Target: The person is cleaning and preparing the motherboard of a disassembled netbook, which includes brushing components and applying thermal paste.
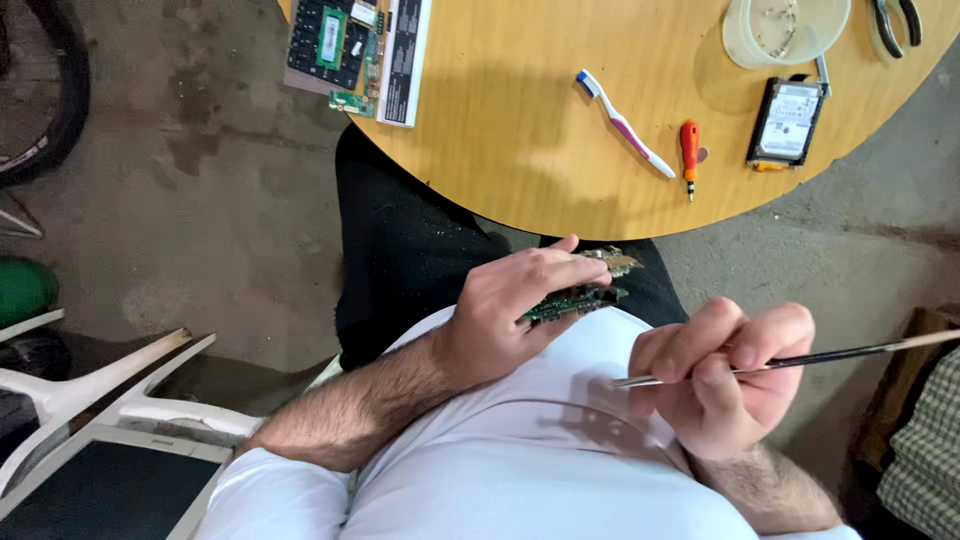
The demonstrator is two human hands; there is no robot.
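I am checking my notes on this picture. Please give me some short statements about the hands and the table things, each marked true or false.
1. The left hand holds a green circuit board. True.
2. The right hand holds an orange screwdriver. False: its grip is on a thin dark-handled brush; the orange screwdriver lies on the round wooden table.
3. A white-and-pink toothbrush lies on the table. True.
4. The silver hard drive lies on the floor. False: it is on the table.

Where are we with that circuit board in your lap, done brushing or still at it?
Done: board is off the table. In hand: left hand grips the green circuit board; right hand holds a thin brush, its tip not touching the board. Left: another board lies on the table.
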